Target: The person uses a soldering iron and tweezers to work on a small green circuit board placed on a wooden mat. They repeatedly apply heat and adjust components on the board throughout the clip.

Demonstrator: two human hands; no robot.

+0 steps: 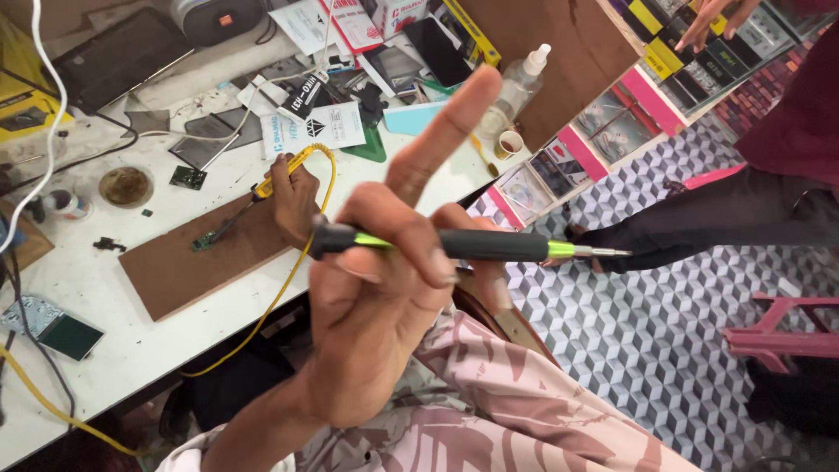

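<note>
Head view: a precision screwdriver [454, 245], black-gripped with green bands and a fine metal tip, is clamped crosswise in the fingers of the raised hand [384, 297]. Judging by the forearm rising from the lower left, this is taken to be the left hand. Thumb and middle fingers are curled over the handle while the index finger is extended upward, so the tool is parked horizontally with its tip pointing right, away from the bench, apparently to keep it clear of the work.

Farther back, the right hand [293, 197] is closed around a yellow-handled soldering iron [262, 188]. Its tip is lowered onto a small green circuit board [204, 240], which lies on a brown wooden work board [188, 275]; the board probably shields the white bench [105, 350] from heat. The iron's yellow cable [288, 280] is looped off the bench edge, below the wrist.

Around the work are placed a round tin [126, 186], a loose chip module [187, 177], a clear squeeze bottle [517, 87] and printed boxes [315, 127]. At upper right, another person's hand [712, 22] is rested on a glass display counter [612, 131].
</note>
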